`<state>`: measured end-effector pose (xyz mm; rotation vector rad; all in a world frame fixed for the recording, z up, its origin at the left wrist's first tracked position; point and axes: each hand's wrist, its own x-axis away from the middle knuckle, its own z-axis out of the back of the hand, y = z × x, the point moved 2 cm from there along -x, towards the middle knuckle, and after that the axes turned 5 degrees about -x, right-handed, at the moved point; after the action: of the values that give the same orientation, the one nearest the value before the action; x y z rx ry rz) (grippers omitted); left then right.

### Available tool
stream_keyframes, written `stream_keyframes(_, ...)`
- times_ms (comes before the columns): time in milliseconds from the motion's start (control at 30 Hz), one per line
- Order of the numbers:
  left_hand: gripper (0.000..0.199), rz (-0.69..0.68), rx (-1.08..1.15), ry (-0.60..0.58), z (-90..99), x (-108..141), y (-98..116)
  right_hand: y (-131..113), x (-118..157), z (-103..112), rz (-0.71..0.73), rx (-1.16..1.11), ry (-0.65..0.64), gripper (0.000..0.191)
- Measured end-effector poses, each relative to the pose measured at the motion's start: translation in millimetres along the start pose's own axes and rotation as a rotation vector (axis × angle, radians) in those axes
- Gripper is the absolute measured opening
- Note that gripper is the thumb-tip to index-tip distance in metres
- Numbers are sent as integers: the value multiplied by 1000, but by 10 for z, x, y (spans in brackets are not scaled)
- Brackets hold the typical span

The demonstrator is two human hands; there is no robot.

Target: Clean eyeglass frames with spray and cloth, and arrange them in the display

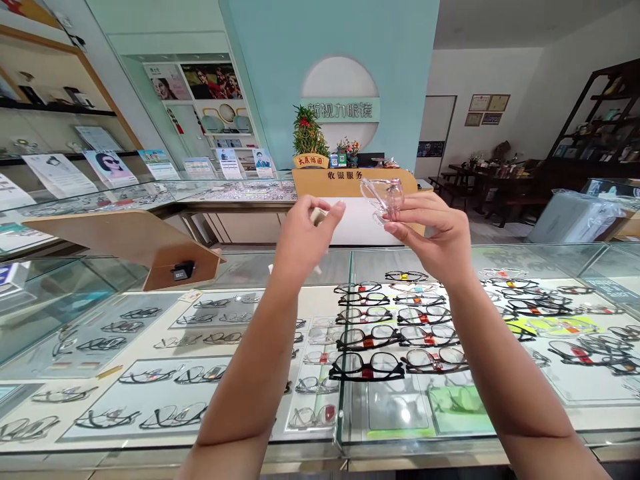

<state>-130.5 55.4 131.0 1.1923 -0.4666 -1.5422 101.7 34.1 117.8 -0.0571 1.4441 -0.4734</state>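
Note:
My right hand (434, 230) pinches a pair of clear-framed eyeglasses (383, 199) above the glass counter. The thumb and fingers grip one side of the frame, and the rest sticks out to the left. Level with it, a short way left, my left hand (309, 230) has its fingers curled toward the thumb. A pale thing (319, 215) shows between them, too covered by the hand to name. Below both hands, rows of dark-framed eyeglasses (367, 367) lie on the counter, several with red tags at the bridge.
The glass display counter (345, 445) runs across the front, with more eyeglasses (173, 417) on the left. A tilted wooden board (125, 233) stands at the left. Beyond is a cashier desk (310, 181) with a plant (307, 133). Plastic-wrapped goods (573, 217) stand at the right.

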Motion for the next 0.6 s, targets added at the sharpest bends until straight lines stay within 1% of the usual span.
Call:
stream_keyframes(33, 41, -25, -130, 28, 94, 25, 25, 47, 5, -13, -9, 27, -32, 6)
stream_keyframes(67, 39, -45, -236, 21, 171, 61, 55, 105, 16, -29, -21, 60, -77, 7)
stream_keyframes(100, 37, -58, -325, -13, 230, 104, 88, 175, 33, -51, -38, 98, -132, 7)
stream_keyframes(167, 35, -77, -465, -121, 295, 193, 144, 346, 88, -108, -86, 182, -263, 6)
stream_keyframes(267, 29, -115, -618, -308, 319, 292, 169, 652, 217, -248, -173, 324, -476, 5)
stream_keyframes(300, 27, -128, -655, -359, 324, 311, 163, 760, 268, -312, -208, 385, -552, 6)
stream_keyframes(367, 23, -147, -701, -419, 343, 328, 141, 970, 377, -465, -280, 531, -733, 10)
stream_keyframes(467, 21, -163, -712, -437, 389, 335, 120, 1219, 532, -715, -345, 681, -973, 19)
stream_keyframes(500, 22, -170, -709, -434, 404, 337, 118, 1278, 577, -792, -350, 697, -1024, 21)
stream_keyframes(600, 22, -180, -700, -423, 436, 348, 120, 1399, 698, -978, -355, 708, -1121, 23)
